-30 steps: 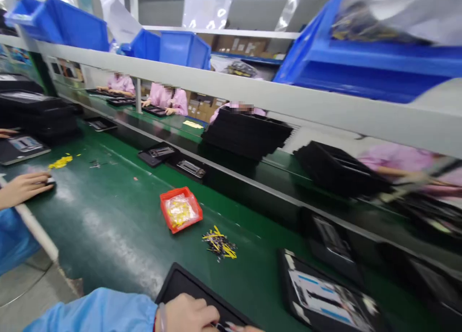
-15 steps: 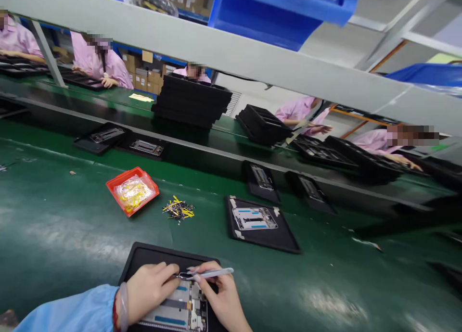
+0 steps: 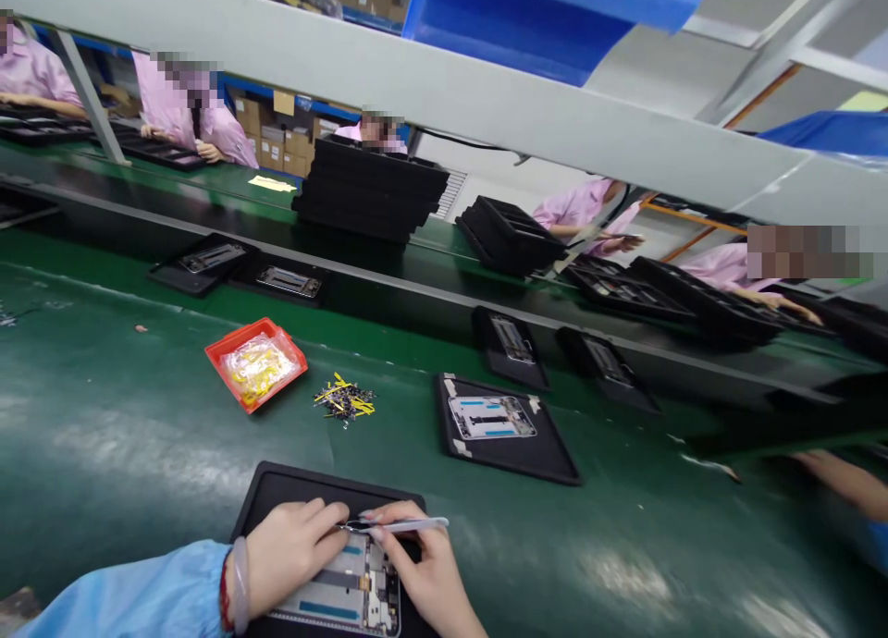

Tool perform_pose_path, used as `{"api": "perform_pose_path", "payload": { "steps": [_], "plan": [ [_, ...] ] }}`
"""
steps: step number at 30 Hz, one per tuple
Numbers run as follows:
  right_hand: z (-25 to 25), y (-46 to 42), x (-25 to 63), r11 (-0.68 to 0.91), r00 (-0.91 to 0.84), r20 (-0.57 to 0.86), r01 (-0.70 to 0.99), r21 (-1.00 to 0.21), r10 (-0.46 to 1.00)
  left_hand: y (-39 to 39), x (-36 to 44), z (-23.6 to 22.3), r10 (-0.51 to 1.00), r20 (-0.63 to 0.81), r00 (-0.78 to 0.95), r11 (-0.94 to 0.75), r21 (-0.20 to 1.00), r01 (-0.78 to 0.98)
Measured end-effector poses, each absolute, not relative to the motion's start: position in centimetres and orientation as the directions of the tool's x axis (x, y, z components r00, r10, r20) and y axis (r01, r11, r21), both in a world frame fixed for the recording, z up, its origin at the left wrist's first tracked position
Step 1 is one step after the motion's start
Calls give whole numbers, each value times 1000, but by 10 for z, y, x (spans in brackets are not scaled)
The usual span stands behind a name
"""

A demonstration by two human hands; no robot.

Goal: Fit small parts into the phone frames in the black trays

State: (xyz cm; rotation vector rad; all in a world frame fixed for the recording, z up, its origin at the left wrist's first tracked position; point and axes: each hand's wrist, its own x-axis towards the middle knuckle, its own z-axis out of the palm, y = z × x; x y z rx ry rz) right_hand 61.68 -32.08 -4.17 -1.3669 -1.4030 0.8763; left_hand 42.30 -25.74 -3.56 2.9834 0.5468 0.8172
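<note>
Below me an opened phone frame (image 3: 333,601) lies on a black tray (image 3: 298,485), with its circuit board, a dark flex cable and blue strips showing. My right hand (image 3: 423,550) is closed around grey tweezers (image 3: 420,524), whose tips point left at the frame's upper edge. Opposite those tips, my left hand (image 3: 291,550) rests over the frame's upper left part. Its thumb and forefinger pinch together at a tiny dark piece too small to name. The fingertips of both hands nearly meet there.
Ahead stand a red bin (image 3: 256,365) of bagged parts and a pile of small black and yellow parts (image 3: 345,398). Another tray (image 3: 510,462) carries a phone frame. Beyond, a conveyor (image 3: 409,296) bears more trays. A co-worker's arm (image 3: 846,481) reaches in at right.
A co-worker's arm has appeared at the right edge. Trays on the conveyor have shifted slightly right. My hands and the tweezers stay at nearly the same place on the phone frame.
</note>
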Motion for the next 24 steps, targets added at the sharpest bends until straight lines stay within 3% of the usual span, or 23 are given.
{"api": "perform_pose_path", "payload": {
  "steps": [5,10,12,14,20,24],
  "plan": [
    [-35,-320,616,174,39,198,329,-928,979,-256,423,-35,340,440,831,-938,99,332],
    [-47,-323,620,175,273,225,197,-965,935,-257,425,-33,364,375,853,-931,108,350],
    [-51,-323,622,178,279,225,186,-966,933,-257,425,-34,369,375,850,-929,115,353],
    [-52,-322,625,152,228,201,213,-965,953,-257,426,-35,393,385,835,-919,177,352],
    [-50,-319,625,59,232,98,169,-984,968,-253,424,-37,621,292,728,-742,520,423],
    [-56,-318,620,42,397,65,67,-997,915,-254,431,-50,593,336,731,-779,469,416]
  ]
}}
